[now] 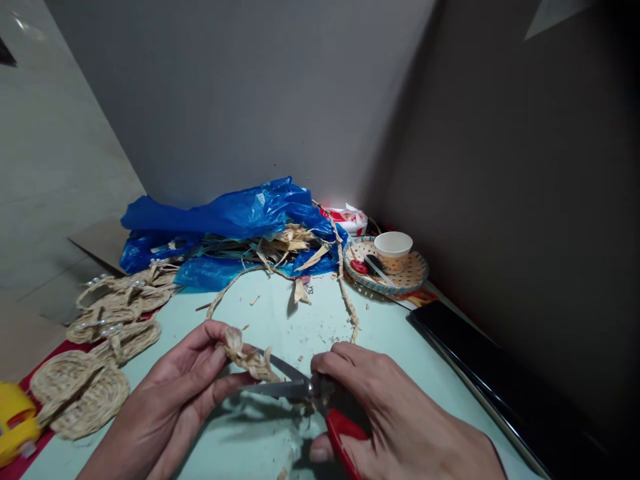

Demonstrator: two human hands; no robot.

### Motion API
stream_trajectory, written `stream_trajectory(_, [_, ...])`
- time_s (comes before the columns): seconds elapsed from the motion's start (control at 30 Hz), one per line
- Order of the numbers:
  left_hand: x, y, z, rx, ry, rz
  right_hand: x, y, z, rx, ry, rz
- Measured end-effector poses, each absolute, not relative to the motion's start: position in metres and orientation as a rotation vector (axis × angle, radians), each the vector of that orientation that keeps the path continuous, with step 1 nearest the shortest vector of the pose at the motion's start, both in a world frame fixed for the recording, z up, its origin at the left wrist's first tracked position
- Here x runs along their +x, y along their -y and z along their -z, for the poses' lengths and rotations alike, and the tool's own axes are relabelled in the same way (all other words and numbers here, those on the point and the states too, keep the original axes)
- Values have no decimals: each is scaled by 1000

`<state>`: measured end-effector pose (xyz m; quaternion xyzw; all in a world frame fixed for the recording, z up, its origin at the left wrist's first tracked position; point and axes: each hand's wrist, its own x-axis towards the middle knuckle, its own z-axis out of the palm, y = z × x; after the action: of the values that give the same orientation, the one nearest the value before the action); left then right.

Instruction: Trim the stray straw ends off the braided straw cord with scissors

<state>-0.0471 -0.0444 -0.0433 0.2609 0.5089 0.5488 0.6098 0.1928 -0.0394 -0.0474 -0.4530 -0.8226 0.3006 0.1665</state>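
Pale green tabletop (280,313) runs ahead of me into a corner of grey walls, dusted with small straw crumbs. My left hand (180,393) pinches a short braided straw piece (247,357) between thumb and fingers, closed tight on its left end, so the braid sticks out rightward from my fingertips. My right hand (395,417) is closed around the red handles of the scissors (300,388), and the blades stand parted, pointing left, with the braid lying right at the upper blade, just above the lower one. Both hands sit near the table's front edge.

To my left, woven straw sandals (95,360) lie stacked, reaching close to my left wrist, with a yellow thing (15,420) at the far left edge. Beyond my hands there is bare surface, then a long braided cord (345,287) and a blue plastic bag (235,227) heaped with loose straw against the wall. At right, a woven tray (415,273) carries a paper cup (393,250), and a dark flat slab (480,367) lines the right edge, well apart from my right hand.
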Motion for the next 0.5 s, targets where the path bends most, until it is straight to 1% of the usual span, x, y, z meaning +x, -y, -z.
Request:
stream_trajectory(0.4, [-49,45,51,670,-1066,-1152,188,44,46,-1321,2276,-918])
stream_trajectory(0.5, [-48,45,51,660,-1057,-1171,187,43,46,-1315,2274,-913])
